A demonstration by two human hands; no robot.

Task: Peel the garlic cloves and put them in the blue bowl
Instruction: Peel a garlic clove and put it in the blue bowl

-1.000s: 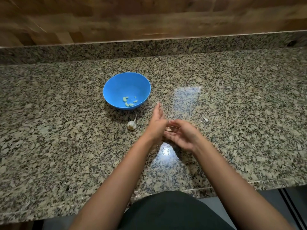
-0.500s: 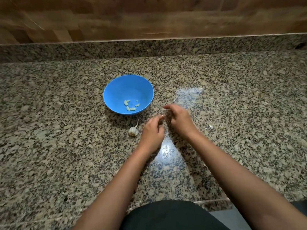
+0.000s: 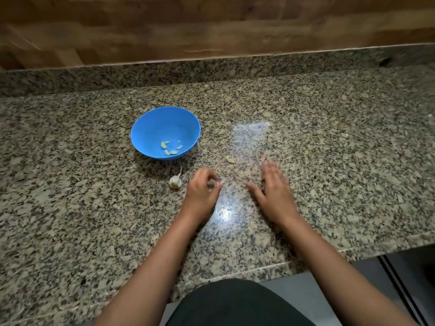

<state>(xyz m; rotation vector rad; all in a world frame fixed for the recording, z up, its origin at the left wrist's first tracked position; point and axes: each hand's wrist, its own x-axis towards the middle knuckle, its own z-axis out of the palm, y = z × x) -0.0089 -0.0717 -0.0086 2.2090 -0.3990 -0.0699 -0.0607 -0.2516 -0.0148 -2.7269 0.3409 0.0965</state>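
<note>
- Now at the granite bench (image 3: 94,208), mid-peel: grips a small pale piece, probably a garlic clove (image 3: 213,183), in the curled fingers of the left hand (image 3: 202,191); too small and blurred to judge as peeled or unpeeled.
- Lays the right hand (image 3: 274,191) flat on the bench, grip wide, fingers straight and holding nothing; fingertips smeared by blur.
- Beside the left hand, just to its left: the garlic bulb (image 3: 175,181), resting on the bench near the blue bowl (image 3: 150,128) but apart from it.
- Beyond and between the two hands: a loose pale piece (image 3: 230,159) on the stone; clove or peel, cannot tell.
- Likely hazards, by judgement only: could lose the clove from so narrow a pinch, slippery once skinned, and send it skidding over the polished bench.
- Could brush the loose piece away with a sweep of the flat right hand, or mistake it for waste if in fact a clove.
- Could carry papery skin into the bowl along with the clove by rushing the peel.
- Could nudge or tip the light bowl by reaching across carelessly with the left hand.
- In the blue bowl: a few peeled cloves (image 3: 170,148), gathered at the bottom towards the near side; above them only bare blue wall.
</note>
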